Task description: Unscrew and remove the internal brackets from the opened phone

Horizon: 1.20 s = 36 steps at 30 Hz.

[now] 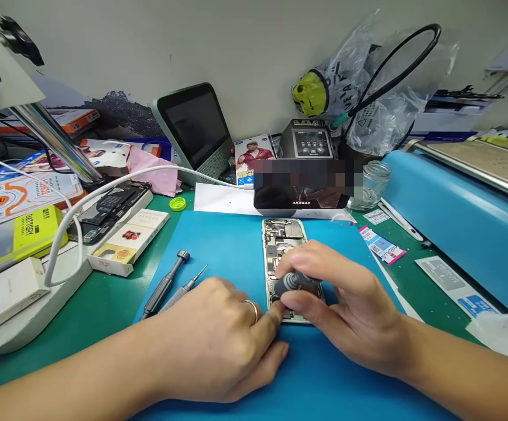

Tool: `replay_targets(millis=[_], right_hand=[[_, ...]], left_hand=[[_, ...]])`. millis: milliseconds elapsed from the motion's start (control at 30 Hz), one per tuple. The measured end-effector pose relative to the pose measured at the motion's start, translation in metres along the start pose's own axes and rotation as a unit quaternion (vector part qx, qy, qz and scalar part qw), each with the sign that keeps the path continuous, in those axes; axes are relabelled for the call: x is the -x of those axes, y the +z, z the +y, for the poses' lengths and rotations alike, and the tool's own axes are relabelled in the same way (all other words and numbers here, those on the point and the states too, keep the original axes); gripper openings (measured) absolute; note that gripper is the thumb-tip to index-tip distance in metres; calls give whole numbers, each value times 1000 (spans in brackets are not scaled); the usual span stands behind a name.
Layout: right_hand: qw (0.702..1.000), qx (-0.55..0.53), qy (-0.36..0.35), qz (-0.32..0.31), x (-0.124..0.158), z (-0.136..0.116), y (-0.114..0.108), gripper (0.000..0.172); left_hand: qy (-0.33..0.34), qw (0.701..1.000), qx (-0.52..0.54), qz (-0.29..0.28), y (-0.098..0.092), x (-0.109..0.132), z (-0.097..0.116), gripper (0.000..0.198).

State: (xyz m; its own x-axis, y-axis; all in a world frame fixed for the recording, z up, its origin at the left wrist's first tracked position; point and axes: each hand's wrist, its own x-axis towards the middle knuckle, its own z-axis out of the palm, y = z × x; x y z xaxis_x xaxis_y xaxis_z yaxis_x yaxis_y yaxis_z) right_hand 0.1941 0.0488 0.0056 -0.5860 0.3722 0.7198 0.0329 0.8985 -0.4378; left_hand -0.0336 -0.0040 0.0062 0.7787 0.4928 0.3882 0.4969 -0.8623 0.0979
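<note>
Blue mat (227, 245) lay beneath my grip: right hand (350, 310) pinched shut on a dark disc (293, 283) directly over the open phone (282, 234), left hand (219, 339) loosely curled, holding nothing, one fingertip bracing the phone's edge. Light, level pressure seemed wisest.

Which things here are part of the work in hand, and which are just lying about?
Job: opened phone, dark round part in right hand, left hand at phone's edge, blue mat, two screwdrivers.
Lying about: cigarette box, glass jar, green cap, yellow battery box.
</note>
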Motion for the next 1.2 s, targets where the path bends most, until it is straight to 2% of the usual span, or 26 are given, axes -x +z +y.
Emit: replay_targets(millis=[233, 400, 567, 833, 1033, 1200], right_hand=[[1000, -11, 26, -11, -7, -4, -3, 60], [1000, 1, 7, -6, -11, -5, -2, 55], [999, -3, 34, 0, -10, -2, 0, 57], [1000, 22, 15, 8, -14, 2, -3, 56], [1000, -19, 20, -6, -12, 2, 0, 60], [1000, 3, -16, -18, -13, 1, 0, 58]], left_hand=[[10, 1000, -12, -4, -2, 0, -2, 35], [12, 1000, -25, -6, -2, 0, -3, 36], [12, 1000, -27, -7, -2, 0, -2, 38], [12, 1000, -27, -5, -3, 2, -2, 37], [11, 1000, -22, -11, -2, 1, -2, 39], [5, 1000, -16, 9, -1, -1, -1, 39]])
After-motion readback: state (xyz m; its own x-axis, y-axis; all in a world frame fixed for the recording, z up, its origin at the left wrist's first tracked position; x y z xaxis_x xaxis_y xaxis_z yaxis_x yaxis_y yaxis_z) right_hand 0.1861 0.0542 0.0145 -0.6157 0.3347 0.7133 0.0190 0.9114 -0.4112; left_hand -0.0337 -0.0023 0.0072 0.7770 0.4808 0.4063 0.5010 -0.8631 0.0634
